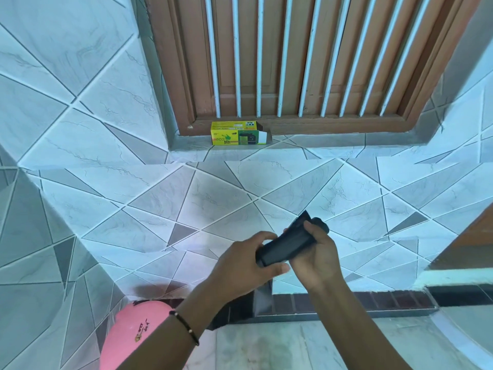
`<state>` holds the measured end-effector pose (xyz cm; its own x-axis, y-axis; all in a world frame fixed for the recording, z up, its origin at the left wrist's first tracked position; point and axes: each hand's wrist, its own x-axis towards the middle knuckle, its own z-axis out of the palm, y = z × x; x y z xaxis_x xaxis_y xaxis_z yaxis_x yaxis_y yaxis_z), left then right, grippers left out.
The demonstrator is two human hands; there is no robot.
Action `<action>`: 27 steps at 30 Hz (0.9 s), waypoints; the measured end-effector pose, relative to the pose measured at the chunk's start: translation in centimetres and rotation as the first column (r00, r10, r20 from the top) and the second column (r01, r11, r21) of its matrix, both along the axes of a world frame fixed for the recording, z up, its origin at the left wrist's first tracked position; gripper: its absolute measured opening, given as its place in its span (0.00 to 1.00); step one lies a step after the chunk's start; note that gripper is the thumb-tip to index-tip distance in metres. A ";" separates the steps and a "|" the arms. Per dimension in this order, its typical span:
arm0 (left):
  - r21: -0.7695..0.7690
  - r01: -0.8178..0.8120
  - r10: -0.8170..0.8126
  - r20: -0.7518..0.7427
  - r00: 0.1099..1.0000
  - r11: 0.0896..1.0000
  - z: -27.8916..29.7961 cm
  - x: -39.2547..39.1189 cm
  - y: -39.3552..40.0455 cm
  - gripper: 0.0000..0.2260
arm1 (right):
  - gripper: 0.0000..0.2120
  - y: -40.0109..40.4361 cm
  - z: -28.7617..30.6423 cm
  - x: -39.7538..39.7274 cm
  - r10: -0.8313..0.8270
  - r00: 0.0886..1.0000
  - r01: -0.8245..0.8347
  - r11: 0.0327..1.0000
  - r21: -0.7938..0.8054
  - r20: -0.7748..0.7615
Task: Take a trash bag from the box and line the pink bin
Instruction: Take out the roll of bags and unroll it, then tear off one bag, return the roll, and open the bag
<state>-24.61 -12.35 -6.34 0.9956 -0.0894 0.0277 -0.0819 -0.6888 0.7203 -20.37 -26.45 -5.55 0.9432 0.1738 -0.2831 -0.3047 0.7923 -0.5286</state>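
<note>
The tiled wall (pixel 106 129) fills most of the view, running down to a dark brick-patterned skirting (pixel 346 300) and a pale floor (pixel 266 343) at the near edge. Far up, a brown window frame with white bars (pixel 293 62) sits in a recess, and on its sill stands the yellow-green bag box (pixel 234 133), its right-hand flap open. The box is well apart from the hands, so it plays no further part unless the bag proves unusable.

The pink bin (pixel 128 335) shows only as a curved piece at the near left, partly behind the left forearm; its mouth is out of view, so I cannot tell which way it faces or whether it already has a liner. Open room lies to the right and near, over the floor. The wall stands beyond the hands, and a wide shake-out toward it would likely brush the tiles.

The black trash bag (pixel 288 244) is folded into a compact strip, held in the air between both hands at the near centre. The right hand (pixel 317 256) curls round its far end, thumb across the top; the left hand (pixel 240 268) pinches the near end, thumb beneath it.

The main risk, as I judge it, is thin film clinging to itself, so that the closed end is picked instead of the open one, or a hard pull tears the plastic. A loosened grip would drop the strip to the floor. The bin sits low and to the left, so the hands must swing down and across to reach it, and its unseen rim could snag the bag.
</note>
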 end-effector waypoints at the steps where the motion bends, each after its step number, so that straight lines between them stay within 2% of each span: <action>1: -0.002 -0.004 0.005 0.039 0.999 1.000 -0.1 0.4 -0.2 0.23 | 0.13 -0.1 0.0 0.2 0.020 1.000 -0.020 1.000 -0.008 0.006; 3: -0.084 -0.010 0.017 0.078 0.997 0.996 -0.1 1.0 -0.2 0.18 | 0.02 -0.8 -0.4 0.9 0.093 0.995 -0.090 0.993 -0.074 0.042; 5: -0.195 -0.018 0.036 0.089 0.995 0.981 0.1 1.7 0.3 0.14 | 0.07 -2.1 -1.2 1.8 0.203 0.970 -0.182 0.970 -0.159 0.130; 7: -0.240 -0.027 0.048 0.082 0.995 0.970 0.7 2.5 0.8 0.13 | 0.11 -3.3 -1.4 2.6 0.285 0.935 -0.232 0.943 -0.240 0.213; 10: -0.254 -0.010 0.025 0.056 0.998 0.967 1.3 4.0 1.2 0.12 | 0.14 -4.7 -1.1 3.8 0.311 0.905 -0.199 0.912 -0.359 0.289; 14: -0.136 -0.058 0.069 0.082 0.994 0.989 2.1 6.3 0.9 0.16 | 0.20 -5.5 -0.6 5.5 0.204 0.921 -0.035 0.893 -0.449 0.333; 17: 0.002 -0.152 0.146 0.263 0.954 0.988 2.9 8.2 1.3 0.18 | 0.21 -5.8 -0.3 6.8 0.111 0.929 0.061 0.895 -0.442 0.353; 22: -0.004 -0.260 0.232 0.464 0.855 0.966 4.9 12.6 3.6 0.13 | 0.14 -5.8 0.1 9.8 0.037 0.946 0.085 0.931 -0.355 0.322; 25: 0.121 -0.359 0.246 0.530 0.811 0.925 6.6 16.3 5.5 0.13 | 0.15 -4.9 0.5 11.7 0.029 0.946 0.093 0.930 -0.357 0.322; 27: 0.232 -0.412 0.246 0.519 0.819 0.881 7.8 18.9 6.8 0.15 | 0.19 -3.9 1.2 13.0 0.015 0.946 0.107 0.928 -0.356 0.324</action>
